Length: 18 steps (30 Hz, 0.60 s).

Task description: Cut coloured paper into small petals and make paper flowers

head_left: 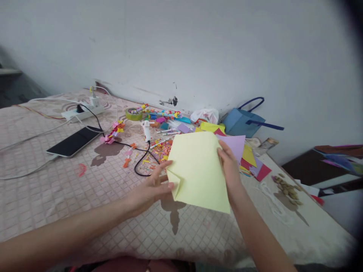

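A pale yellow sheet of paper (pixel 200 170) is held up over the table between both hands. My left hand (pixel 154 183) pinches its lower left corner, which is folded over into a small triangular flap. The thumb lies on the flap, and the other fingers are partly behind the sheet. On the other side, my right hand (pixel 230 166) grips the right edge, its fingers partly behind the sheet. Just beyond the paper lie a white glue gun (pixel 146 130) with a black cord and a heap of small colourful paper bits (pixel 163 149).
On the left, a tablet (pixel 74 141) lies near a white power strip (pixel 83 111) with trailing cables. Green tape (pixel 134 114), coloured sheets (pixel 263 172) and a blue bag (pixel 244 122) stand along the wall. Brown pieces (pixel 286 189) and white cord (pixel 273 204) lie at the right.
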{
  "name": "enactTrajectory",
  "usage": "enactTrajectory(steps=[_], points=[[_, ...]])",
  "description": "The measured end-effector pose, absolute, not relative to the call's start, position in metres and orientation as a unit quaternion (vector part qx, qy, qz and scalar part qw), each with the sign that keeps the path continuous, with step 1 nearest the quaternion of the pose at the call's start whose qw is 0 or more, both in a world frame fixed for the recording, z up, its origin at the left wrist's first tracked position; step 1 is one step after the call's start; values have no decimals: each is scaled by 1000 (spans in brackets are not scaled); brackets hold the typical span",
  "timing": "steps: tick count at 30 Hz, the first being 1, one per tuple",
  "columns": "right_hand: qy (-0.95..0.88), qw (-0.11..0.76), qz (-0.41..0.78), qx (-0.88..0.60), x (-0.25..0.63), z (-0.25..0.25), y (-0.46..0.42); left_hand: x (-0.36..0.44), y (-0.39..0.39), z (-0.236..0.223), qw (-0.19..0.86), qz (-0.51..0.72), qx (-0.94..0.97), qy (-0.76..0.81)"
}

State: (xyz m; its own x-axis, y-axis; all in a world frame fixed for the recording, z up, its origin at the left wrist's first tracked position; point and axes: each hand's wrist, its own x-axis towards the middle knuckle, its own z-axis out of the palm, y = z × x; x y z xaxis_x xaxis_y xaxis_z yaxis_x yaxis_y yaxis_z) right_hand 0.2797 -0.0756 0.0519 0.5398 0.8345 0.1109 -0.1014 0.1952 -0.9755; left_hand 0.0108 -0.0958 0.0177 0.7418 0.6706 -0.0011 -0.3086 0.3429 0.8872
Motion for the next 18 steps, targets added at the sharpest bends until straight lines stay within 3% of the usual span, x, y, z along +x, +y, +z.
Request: enactTrajectory(steps=[6,13,16,18], points=[[-370,670,358,-535,263,-2,-90,-7,-105,6,751,305,513,283],[-385,635,381,-551,269,-20,-83,-17,-101,-12,742,242,585,220],[-398,624,383,-553,274,-18,-77,-18,-104,-12,664,244,661,250],[-406,616,382,-556,275,-17,-78,-20,-107,-10,559,255,732,295]])
